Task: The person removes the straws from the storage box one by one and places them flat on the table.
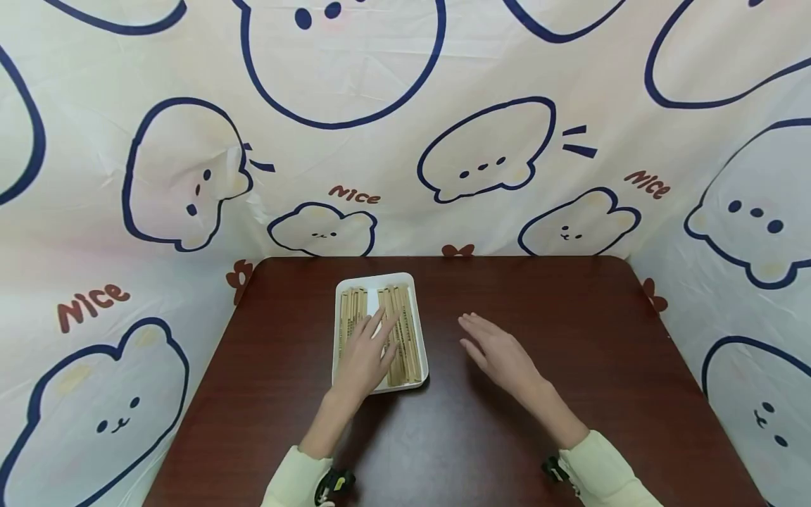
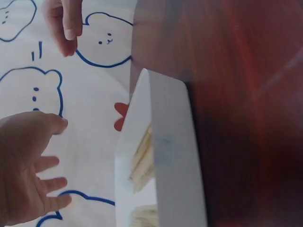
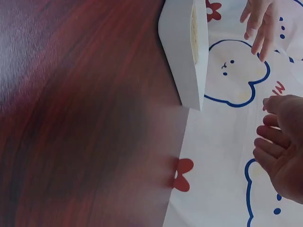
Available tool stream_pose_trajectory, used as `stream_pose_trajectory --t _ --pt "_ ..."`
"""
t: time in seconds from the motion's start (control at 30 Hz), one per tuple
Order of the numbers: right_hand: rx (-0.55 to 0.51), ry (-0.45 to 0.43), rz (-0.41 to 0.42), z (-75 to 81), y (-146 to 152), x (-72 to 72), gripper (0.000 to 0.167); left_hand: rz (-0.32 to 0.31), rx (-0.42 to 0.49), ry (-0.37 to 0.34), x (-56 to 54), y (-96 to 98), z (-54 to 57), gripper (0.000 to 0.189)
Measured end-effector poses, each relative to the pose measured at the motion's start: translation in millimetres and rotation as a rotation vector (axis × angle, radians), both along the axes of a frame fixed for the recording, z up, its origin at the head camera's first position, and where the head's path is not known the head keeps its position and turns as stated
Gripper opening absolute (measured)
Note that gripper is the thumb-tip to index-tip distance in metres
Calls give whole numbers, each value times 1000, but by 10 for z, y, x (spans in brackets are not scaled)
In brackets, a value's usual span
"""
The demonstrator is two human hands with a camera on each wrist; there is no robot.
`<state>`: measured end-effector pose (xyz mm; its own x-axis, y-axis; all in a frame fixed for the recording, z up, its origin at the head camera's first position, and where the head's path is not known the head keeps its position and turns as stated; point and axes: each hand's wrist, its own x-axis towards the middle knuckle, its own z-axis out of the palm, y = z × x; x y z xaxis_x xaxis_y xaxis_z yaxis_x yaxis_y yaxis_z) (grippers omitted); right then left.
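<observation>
A white tray [image 1: 338, 310] stands on the dark table, left of its middle. Inside lie thin tan sticks [image 1: 405, 338] in two bundles, a narrower one on the left and a wider one on the right. Over the tray hovers my left hand [image 1: 364, 355], fingers spread and holding nothing; the left wrist view shows it [image 2: 28, 165] apart from the tray wall [image 2: 177, 156]. To the right of the tray my right hand [image 1: 503, 355] is held above the table, its fingers extended and nothing in them. The right wrist view also shows this hand [image 3: 286, 142] bare.
The reddish-brown table [image 1: 570, 338] extends on both sides of the tray. Behind and beside it hangs a pale cloth [image 1: 393, 162] printed with blue-outlined bears. A dark wrist camera [image 1: 334, 484] sits at the left sleeve, and another [image 1: 557, 470] at the right.
</observation>
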<state>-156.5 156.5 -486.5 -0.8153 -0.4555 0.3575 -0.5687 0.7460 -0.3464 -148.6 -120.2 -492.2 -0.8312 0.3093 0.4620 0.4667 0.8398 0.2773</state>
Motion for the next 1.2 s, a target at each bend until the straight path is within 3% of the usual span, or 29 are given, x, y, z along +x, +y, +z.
stream_pose_trajectory --t 0.13,0.27,0.47,0.63,0.8,0.97,1.2 --pt "10 56 86 -45 -66 40 43 -30 4 -35 107 -103 -69 56" --pt "19 85 161 -102 -147 96 42 -23 -6 -113 229 -164 -127 64" --pt "8 47 247 -233 -287 195 41 -11 -15 -231 396 -212 -204 64" --pt "14 34 302 -370 -411 255 41 -3 -34 -270 501 -256 -235 62" --pt "22 91 341 -469 -523 269 38 -22 -95 -231 544 -308 -270 67" --pt "59 151 368 -527 -611 253 38 -44 -132 -117 569 -375 -343 67" --pt "96 158 388 -562 -669 244 36 -80 -101 1 573 -462 -450 62"
